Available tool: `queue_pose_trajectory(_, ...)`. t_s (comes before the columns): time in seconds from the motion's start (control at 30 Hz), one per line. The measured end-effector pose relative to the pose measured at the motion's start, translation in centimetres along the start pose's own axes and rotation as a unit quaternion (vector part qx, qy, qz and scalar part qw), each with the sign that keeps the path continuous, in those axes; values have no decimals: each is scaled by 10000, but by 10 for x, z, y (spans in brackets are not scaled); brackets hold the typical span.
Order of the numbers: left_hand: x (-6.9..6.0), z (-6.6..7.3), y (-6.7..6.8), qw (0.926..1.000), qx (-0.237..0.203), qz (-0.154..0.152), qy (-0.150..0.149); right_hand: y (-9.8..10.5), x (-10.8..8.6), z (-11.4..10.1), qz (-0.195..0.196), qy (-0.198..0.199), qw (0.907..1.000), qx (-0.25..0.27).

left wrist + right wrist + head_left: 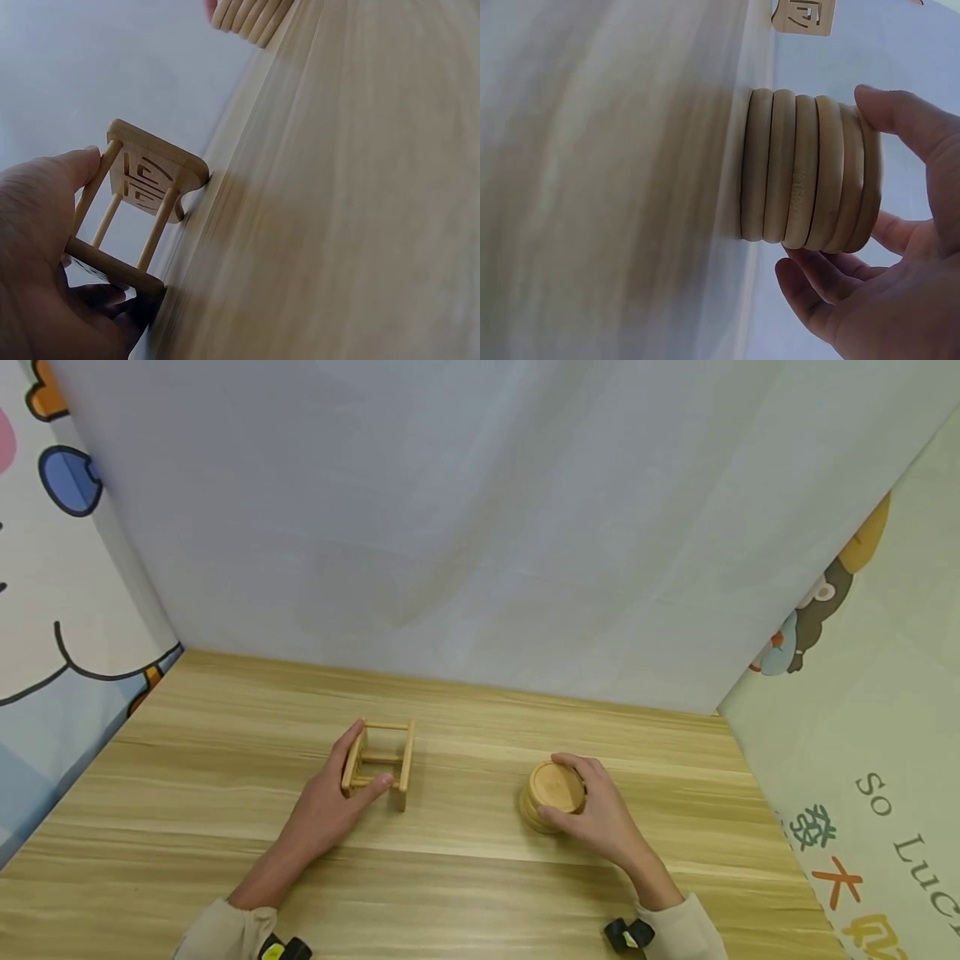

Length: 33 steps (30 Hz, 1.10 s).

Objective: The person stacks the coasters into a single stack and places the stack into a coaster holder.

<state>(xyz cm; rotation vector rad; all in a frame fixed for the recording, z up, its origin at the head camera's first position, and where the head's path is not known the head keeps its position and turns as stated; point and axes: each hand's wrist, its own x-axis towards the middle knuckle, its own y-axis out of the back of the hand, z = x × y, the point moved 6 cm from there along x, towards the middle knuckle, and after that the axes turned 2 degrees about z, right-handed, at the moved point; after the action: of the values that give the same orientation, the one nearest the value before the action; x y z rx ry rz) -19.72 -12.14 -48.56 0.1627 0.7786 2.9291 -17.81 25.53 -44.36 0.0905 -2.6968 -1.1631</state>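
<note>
Left hand (327, 806) is partly closed on a small wooden rack (384, 759), fingers around the nine o'clock panel and thumb on the six o'clock rail. At three o'clock from it, well apart, is a stack (557, 787) of round wooden discs on the table (465, 877). Curved around its top, the right hand (607, 814) has its thumb near six o'clock and a fingertip near twelve. Judging by this hold, steadying both pieces calls for a light grip: pressure on the rack's panel rather than its thin rods should strain it less, while an even squeeze across the stack should avoid skewing the upper discs.
</note>
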Motion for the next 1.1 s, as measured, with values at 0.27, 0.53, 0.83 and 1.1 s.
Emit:
queue_pose_trajectory(0.27, 1, 0, 0, 10000, 21, -76, 45, 4, -3, 4, 73, 123, 9995, 283)
queue_pose_trajectory(0.53, 2, 0, 0, 10000, -20, -65, 8, 8, -8, 11, 104, 167, 9991, 363)
queue_pose_trajectory(0.83, 3, 0, 5, 9994, -233, 189, -157, 8, -12, 15, -5, 243, 9987, 440)
queue_pose_trajectory(1.1, 3, 19, 11, 9953, 264, 755, -538, 7, -12, 17, -2, 217, 9989, 421)
